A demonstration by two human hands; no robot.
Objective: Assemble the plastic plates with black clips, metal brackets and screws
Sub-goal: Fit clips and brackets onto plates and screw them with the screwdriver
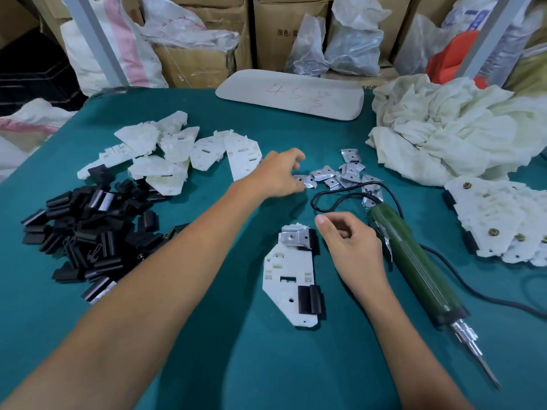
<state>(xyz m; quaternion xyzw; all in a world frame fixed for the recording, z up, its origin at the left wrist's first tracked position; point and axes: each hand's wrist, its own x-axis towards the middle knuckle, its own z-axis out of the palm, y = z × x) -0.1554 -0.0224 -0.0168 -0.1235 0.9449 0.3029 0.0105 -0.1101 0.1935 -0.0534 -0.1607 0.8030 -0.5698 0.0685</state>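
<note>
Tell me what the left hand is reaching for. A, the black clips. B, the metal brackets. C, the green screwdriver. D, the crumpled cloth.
B: the left hand has its fingertips at the edge of the scattered metal brackets, well apart from the black clips.

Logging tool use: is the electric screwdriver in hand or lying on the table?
Lying down: the screwdriver rests on the table, beside the right hand, ungripped.
</note>
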